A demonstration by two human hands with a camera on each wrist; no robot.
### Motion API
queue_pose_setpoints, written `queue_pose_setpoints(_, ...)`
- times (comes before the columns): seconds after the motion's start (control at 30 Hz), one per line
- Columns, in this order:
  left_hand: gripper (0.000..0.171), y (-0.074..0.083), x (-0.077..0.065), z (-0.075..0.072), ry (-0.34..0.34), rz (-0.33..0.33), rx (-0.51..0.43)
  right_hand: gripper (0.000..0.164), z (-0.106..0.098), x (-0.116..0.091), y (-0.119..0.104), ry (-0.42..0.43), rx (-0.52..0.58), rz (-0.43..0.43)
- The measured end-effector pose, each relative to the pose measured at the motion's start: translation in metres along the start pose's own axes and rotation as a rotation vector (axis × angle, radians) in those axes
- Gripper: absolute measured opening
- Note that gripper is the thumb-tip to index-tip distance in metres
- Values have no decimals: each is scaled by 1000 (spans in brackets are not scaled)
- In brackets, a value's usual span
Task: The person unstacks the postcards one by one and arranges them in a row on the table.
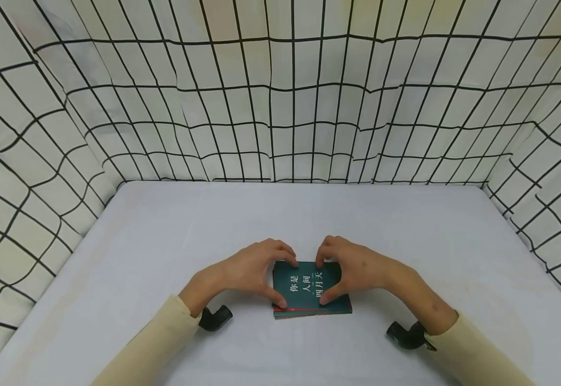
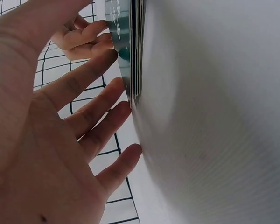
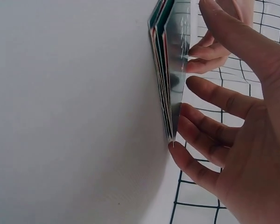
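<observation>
A small stack of thin, card-like booklets [image 1: 304,295] lies flat on the white table; the top cover is dark green with white Chinese characters. Its layered edges [image 2: 135,51] show in the left wrist view, slightly fanned in the right wrist view. My left hand [image 1: 251,268] arches over the stack's left end, thumb at the near side and fingertips at the far side, touching the cover and edge. Over the right end, my right hand [image 1: 364,268] rests thumb and fingertips on the cover, some fingers at the end edge. Neither hand shows a clear pinch.
White cloth covers the table [image 1: 164,225]. A white wall with a black grid net [image 1: 290,107] encloses its back and both sides. A black wrist-worn device [image 1: 216,318] sits below the left wrist, another black device [image 1: 405,336] by the right wrist.
</observation>
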State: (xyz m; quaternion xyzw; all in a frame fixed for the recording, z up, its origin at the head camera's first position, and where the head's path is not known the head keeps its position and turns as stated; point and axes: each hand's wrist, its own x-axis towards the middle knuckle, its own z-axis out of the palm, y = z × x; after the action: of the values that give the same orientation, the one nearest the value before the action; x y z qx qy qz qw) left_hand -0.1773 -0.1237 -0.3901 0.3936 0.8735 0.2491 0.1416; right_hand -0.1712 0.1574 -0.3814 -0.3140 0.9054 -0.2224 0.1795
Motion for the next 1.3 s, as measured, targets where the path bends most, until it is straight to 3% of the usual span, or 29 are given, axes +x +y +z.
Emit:
queue_pose_setpoints(0.4, 83, 10, -6, 2, -16, -4, 73, 70, 6, -5, -5, 42, -129, -84)
queue_pose_setpoints(0.73, 81, 15, -7, 1, -6, -18, 83, 59, 9, -8, -12, 34, -196, -104)
queue_pose_setpoints(1.3, 74, 17, -9, 1, -21, -49, 15, 58, 4, -11, -12, -19, -57, -30)
